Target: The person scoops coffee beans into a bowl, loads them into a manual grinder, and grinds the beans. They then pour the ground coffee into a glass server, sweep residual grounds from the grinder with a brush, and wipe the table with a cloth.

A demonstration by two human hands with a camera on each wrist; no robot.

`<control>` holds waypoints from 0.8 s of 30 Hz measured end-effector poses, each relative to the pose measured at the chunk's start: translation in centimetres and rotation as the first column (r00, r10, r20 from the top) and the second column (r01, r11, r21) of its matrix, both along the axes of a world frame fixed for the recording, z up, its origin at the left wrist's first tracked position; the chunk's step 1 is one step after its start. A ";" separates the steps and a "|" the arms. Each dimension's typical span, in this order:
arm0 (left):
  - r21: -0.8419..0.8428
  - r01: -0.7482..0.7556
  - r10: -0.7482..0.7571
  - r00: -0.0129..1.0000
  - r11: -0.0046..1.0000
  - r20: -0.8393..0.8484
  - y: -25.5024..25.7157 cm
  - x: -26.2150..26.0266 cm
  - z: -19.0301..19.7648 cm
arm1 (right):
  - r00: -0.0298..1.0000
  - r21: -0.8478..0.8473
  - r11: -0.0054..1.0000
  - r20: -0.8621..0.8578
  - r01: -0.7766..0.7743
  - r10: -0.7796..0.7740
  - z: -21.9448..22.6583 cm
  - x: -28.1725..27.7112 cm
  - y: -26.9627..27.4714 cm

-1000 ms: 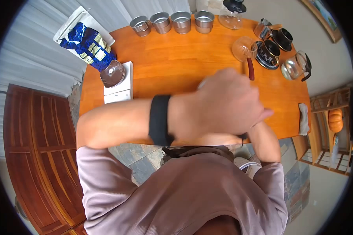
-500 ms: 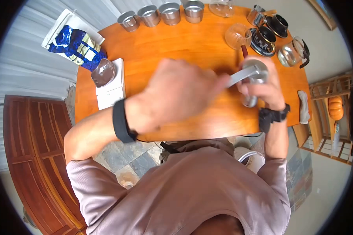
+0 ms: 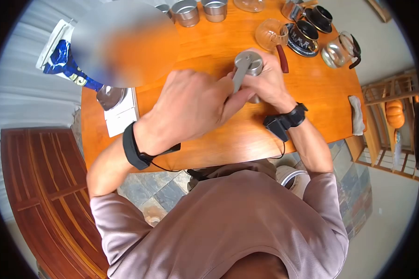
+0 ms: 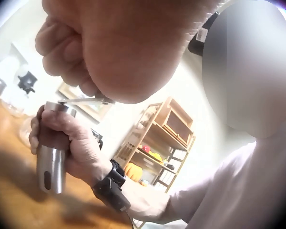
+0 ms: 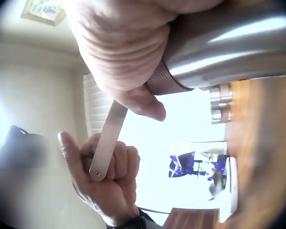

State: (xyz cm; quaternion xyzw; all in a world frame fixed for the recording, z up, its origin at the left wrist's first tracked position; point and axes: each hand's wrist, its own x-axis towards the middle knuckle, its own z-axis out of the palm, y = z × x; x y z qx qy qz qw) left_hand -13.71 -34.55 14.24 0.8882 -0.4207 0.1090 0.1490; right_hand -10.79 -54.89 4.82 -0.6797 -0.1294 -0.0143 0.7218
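Left wrist, shiny steel grinder (image 4: pixel 52 167), dark slot (image 4: pixel 47 180)

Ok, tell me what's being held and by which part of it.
A steel hand grinder: the right hand grips its upper body around the brown band; the left hand holds the crank at its outer end.

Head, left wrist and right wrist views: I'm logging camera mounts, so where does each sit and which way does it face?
Head: worn on the head, facing forward and down at the table; both arms and the shirt show.
Left wrist: on that wrist, facing past the left hand to the right hand and wooden shelf; right forearm shows.
Right wrist: on that wrist, facing past the right hand to the left hand and blue bag.
Shared: all three show both hands, the metal grinder and its crank.
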 end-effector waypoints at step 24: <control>-0.544 -0.470 -0.223 0.579 0.696 -0.785 4.0 2.9 -15.2 | 0.997 -0.115 0.993 0.081 0.001 0.009 -6.1 -1.4 3.0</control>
